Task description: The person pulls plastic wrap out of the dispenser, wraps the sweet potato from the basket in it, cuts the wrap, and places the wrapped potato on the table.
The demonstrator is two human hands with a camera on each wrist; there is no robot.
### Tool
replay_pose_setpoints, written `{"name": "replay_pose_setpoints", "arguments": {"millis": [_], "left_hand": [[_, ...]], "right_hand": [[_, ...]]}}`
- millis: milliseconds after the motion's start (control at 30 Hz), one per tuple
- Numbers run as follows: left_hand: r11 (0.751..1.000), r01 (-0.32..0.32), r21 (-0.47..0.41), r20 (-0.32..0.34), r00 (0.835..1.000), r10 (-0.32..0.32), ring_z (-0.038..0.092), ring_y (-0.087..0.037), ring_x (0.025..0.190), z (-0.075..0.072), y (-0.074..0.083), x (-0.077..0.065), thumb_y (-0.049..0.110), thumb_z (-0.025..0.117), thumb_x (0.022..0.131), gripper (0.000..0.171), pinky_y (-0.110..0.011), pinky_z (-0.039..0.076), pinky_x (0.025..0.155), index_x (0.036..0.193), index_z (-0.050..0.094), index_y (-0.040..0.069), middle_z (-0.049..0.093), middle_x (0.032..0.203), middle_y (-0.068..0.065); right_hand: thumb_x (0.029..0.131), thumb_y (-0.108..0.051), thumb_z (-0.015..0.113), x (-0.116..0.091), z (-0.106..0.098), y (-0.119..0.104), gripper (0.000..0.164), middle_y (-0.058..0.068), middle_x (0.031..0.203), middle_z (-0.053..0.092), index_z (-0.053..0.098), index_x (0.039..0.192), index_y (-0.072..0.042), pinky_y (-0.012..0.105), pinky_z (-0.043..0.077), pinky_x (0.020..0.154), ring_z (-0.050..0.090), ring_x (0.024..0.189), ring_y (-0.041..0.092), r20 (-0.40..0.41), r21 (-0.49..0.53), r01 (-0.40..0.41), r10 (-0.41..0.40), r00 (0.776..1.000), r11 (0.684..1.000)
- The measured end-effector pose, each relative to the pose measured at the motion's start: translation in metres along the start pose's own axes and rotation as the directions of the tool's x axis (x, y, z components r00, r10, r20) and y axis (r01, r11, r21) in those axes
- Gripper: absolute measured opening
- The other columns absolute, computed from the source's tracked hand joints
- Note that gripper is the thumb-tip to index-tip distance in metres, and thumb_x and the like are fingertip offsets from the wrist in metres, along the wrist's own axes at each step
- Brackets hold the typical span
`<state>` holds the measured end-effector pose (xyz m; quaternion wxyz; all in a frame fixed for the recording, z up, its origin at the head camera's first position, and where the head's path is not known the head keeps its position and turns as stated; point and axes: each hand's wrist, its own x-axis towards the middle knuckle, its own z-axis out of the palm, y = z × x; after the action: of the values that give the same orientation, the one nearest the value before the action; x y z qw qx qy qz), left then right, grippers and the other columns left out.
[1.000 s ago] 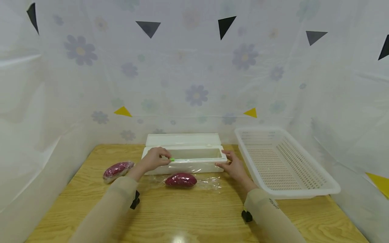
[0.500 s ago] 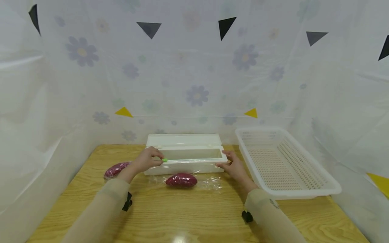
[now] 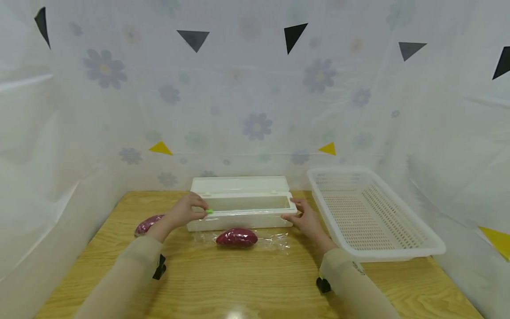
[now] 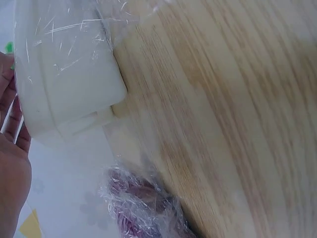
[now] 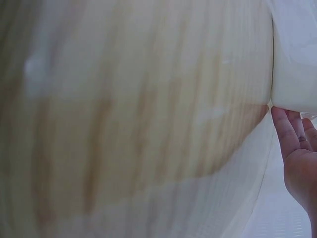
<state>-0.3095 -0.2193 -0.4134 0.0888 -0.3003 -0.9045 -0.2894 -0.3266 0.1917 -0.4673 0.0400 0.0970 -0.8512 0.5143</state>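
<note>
A long white cling film dispenser box lies at the table's back with its lid tipped back. At its left end my left hand pinches a small green slide cutter on the front edge. My right hand grips the box's right end, thumb at the front and fingers at the top corner; in the right wrist view, fingers touch the box end. Clear film hangs over the box front and spreads under a purple-red sweet potato. Another film-wrapped sweet potato lies left, partly hidden by the left hand.
A white perforated plastic basket stands right of the box, reaching the table's right edge. Behind the wooden table hangs a pale flowered sheet. A black wrist camera sits at each sleeve cuff.
My left hand has slid leftward along the box's front edge with the green slide cutter, from left of centre to the left end. The right hand has kept its hold.
</note>
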Motion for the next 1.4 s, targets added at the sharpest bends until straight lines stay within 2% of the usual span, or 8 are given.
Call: {"name": "replay_pose_setpoints", "arguments": {"millis": [100, 267, 333, 533, 767, 967, 1167, 1400], "left_hand": [[1.000, 0.010, 0.008, -0.015, 1.000, -0.009, 0.051, -0.026, 0.097, -0.002, -0.004, -0.004, 0.012, 0.071, 0.084, 0.007, -0.046, 0.046, 0.081, 0.090, 0.074, 0.009, 0.065, 0.096, -0.005], [0.993, 0.114, -0.043, -0.040, 0.992, -0.116, 0.049, -0.027, 0.102, -0.006, -0.006, -0.014, 0.013, 0.070, 0.085, 0.010, -0.047, 0.046, 0.082, 0.093, 0.073, 0.009, 0.060, 0.105, -0.008], [0.989, 0.128, -0.070, -0.047, 0.990, -0.132, 0.048, -0.027, 0.101, -0.008, -0.006, -0.017, 0.013, 0.070, 0.085, 0.011, -0.046, 0.046, 0.080, 0.094, 0.073, 0.008, 0.058, 0.106, -0.009], [0.991, 0.111, -0.074, -0.081, 0.990, -0.117, 0.044, -0.021, 0.093, -0.009, -0.008, -0.019, 0.008, 0.071, 0.083, 0.009, -0.037, 0.042, 0.075, 0.091, 0.074, 0.005, 0.052, 0.102, -0.006], [0.990, 0.119, -0.078, -0.089, 0.988, -0.126, 0.044, -0.020, 0.092, -0.010, -0.015, -0.024, 0.008, 0.071, 0.083, 0.013, -0.041, 0.043, 0.075, 0.095, 0.074, 0.004, 0.052, 0.101, -0.006], [0.994, 0.099, -0.038, -0.116, 0.988, -0.103, 0.049, -0.024, 0.091, -0.016, -0.022, -0.033, 0.009, 0.071, 0.083, 0.013, -0.037, 0.043, 0.071, 0.095, 0.075, 0.005, 0.056, 0.102, -0.008], [0.989, 0.143, -0.041, -0.140, 0.979, -0.147, 0.049, -0.021, 0.093, -0.023, -0.024, -0.043, 0.008, 0.072, 0.082, 0.010, -0.043, 0.045, 0.074, 0.092, 0.076, 0.010, 0.057, 0.099, -0.006], [0.985, 0.172, -0.013, -0.145, 0.974, -0.172, 0.050, -0.024, 0.096, -0.024, -0.024, -0.045, 0.012, 0.071, 0.084, 0.012, -0.045, 0.045, 0.077, 0.095, 0.075, 0.010, 0.057, 0.101, -0.007]], "right_hand": [[0.075, -0.037, 0.078, 0.000, 0.000, 0.000, 0.069, 0.020, 0.141, 0.045, 0.043, 0.135, -0.025, 0.029, 0.049, 0.062, 0.060, 0.069, 0.018, 0.002, -0.005, -0.002, 0.002, 1.000, 1.000], [0.076, -0.037, 0.077, 0.001, -0.002, 0.001, 0.070, 0.020, 0.142, 0.043, 0.042, 0.135, -0.025, 0.028, 0.049, 0.061, 0.059, 0.070, 0.018, -0.005, -0.010, -0.010, 0.010, 1.000, 1.000], [0.076, -0.035, 0.077, 0.001, -0.003, 0.002, 0.070, 0.022, 0.141, 0.044, 0.042, 0.135, -0.023, 0.028, 0.049, 0.061, 0.060, 0.069, 0.018, -0.005, -0.006, -0.005, 0.005, 1.000, 1.000], [0.075, -0.031, 0.079, 0.002, -0.004, 0.005, 0.070, 0.022, 0.138, 0.047, 0.044, 0.134, -0.020, 0.027, 0.049, 0.059, 0.061, 0.068, 0.017, -0.015, 0.011, 0.009, -0.009, 1.000, 1.000], [0.076, -0.031, 0.078, 0.001, -0.004, 0.004, 0.069, 0.021, 0.139, 0.047, 0.043, 0.135, -0.021, 0.027, 0.050, 0.060, 0.060, 0.068, 0.017, -0.011, 0.013, -0.001, 0.001, 1.000, 1.000], [0.076, -0.035, 0.078, 0.001, -0.001, -0.001, 0.069, 0.020, 0.140, 0.046, 0.044, 0.135, -0.024, 0.028, 0.049, 0.060, 0.060, 0.067, 0.018, -0.008, -0.005, -0.007, 0.007, 1.000, 1.000], [0.076, -0.033, 0.078, 0.002, 0.000, -0.004, 0.070, 0.020, 0.141, 0.045, 0.042, 0.135, -0.021, 0.026, 0.050, 0.062, 0.061, 0.071, 0.017, 0.002, -0.004, 0.005, -0.005, 1.000, 1.000], [0.076, -0.032, 0.079, 0.001, 0.004, -0.005, 0.069, 0.020, 0.139, 0.047, 0.044, 0.133, -0.018, 0.026, 0.051, 0.063, 0.061, 0.070, 0.016, -0.014, -0.007, 0.010, -0.010, 1.000, 1.000]]}}
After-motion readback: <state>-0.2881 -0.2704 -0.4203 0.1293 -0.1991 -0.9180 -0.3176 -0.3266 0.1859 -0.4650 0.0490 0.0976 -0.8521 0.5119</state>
